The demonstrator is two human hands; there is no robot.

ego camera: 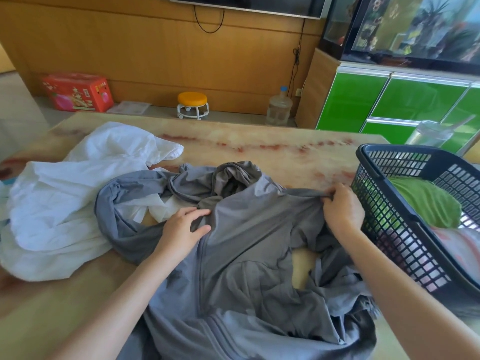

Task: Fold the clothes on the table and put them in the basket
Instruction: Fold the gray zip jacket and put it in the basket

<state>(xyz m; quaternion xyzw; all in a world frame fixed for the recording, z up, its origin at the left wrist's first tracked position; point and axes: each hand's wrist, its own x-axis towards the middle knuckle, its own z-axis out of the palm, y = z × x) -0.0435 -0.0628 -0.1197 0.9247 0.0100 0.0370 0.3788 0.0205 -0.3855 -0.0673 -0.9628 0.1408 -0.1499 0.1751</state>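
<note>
The left hand's [181, 229] fingers [197, 213] and thumb pinch a fold of the gray jacket [246, 255] beside its zipper line. The right hand's [342, 209] fingers [330, 194] are curled tight around a bunched ridge of the same jacket, pulling it taut between the 2 hands.

The jacket lies rumpled on the table [259, 149] under both hands and spreads toward the person, its hood bunched just beyond the fingers. Left of the left fingers, partly under the jacket's sleeve, sits a heap of white clothing [65, 203]. Just right of the right fingers, almost touching the knuckles, stands a dark plastic basket [389, 224] with a grid wall. Inside it are a green cloth [426, 201] and, nearer the person, a pink-and-white one [462, 245].

The tabletop is pale, glossy stone with red veins. On it beyond the basket stands a clear cup [428, 133] with a straw.

Farther off, on the floor along a wood-panelled wall, are a red box [78, 92], a small stool [192, 105] with an orange seat, and a large water bottle [279, 107] with a blue cap. To the far right are green cabinets [415, 100] with a fish tank [415, 27] on top. The bottom edge of a screen [246, 3] hangs on the wall, with cables trailing below it.

The red box bears fruit pictures and print too blurred to read.
</note>
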